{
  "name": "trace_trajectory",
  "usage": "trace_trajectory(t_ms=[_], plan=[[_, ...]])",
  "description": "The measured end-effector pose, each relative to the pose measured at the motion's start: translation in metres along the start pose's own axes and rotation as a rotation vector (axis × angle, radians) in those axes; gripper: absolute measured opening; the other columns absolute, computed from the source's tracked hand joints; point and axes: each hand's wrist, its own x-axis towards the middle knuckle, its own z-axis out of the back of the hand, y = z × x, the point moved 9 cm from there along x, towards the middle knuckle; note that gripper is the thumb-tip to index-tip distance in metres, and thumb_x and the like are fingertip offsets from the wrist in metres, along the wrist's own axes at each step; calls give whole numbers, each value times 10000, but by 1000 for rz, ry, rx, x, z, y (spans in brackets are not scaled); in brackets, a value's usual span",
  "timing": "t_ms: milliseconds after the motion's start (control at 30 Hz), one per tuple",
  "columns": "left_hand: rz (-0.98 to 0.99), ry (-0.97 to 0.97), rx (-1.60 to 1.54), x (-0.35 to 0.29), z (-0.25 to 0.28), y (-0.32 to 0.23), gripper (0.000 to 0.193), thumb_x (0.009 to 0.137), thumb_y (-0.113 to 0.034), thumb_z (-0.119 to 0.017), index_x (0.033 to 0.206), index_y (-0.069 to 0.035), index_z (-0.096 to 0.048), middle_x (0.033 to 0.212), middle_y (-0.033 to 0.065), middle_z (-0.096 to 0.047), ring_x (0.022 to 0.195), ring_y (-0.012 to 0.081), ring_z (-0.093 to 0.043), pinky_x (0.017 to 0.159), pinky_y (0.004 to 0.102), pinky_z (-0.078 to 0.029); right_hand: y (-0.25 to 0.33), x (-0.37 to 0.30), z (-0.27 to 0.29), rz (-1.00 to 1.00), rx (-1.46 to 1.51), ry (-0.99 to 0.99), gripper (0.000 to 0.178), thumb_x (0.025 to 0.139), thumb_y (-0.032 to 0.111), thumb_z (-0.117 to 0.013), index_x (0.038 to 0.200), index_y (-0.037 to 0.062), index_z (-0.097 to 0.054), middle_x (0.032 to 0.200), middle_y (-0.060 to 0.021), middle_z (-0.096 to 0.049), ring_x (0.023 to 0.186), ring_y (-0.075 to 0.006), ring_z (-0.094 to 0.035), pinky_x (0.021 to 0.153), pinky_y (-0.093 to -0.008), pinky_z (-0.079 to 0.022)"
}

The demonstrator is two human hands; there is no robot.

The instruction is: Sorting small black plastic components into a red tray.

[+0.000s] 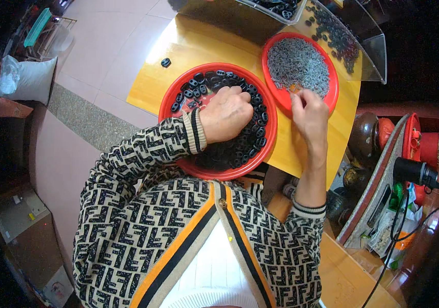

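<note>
A round red tray (166, 102) holds many black oval plastic pieces (193, 83) with two holes each, which look like cord locks. My left hand (227, 114) is over this tray, back upward, with its fingers curled closed. Whatever it grips is hidden under the hand. To the right, a smaller red tray (334, 84) is full of small grey metal pieces (299, 61) that look like springs. My right hand (311, 113) is at this tray's near edge, thumb and fingers pinched together. Something small and orange (295, 88) shows by its fingertips, too small to name.
One black piece (165, 62) lies alone on the yellow table (288, 154). Behind stands a clear bin (294, 20) of black parts, beside a clear container (378, 56) near scattered dark bits. A shelf with jars (365, 128) is at right; a white sack (35, 79) stands left.
</note>
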Motion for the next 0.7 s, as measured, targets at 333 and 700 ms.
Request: trace_trajectory(t_ms=[333, 700], plan=[[-29, 56, -123, -9, 8, 4, 96, 591, -50, -572, 684, -38, -547, 770, 100, -528, 776, 264, -495, 653, 360, -365, 30, -73, -27, -315, 681, 18, 128, 812, 110, -566, 790, -14, -584, 648, -83, -559, 531, -143, -526, 501, -264, -417], [-372, -118, -532, -12, 60, -35, 202, 589, 46, -568, 783, -8, -565, 778, 108, -546, 741, 286, -514, 667, 347, -423, 58, -98, -82, -680, 1861, 432, 180, 830, 137, -535, 926, -14, -549, 715, -54, -540, 523, -95, -465, 423, -182, -338]])
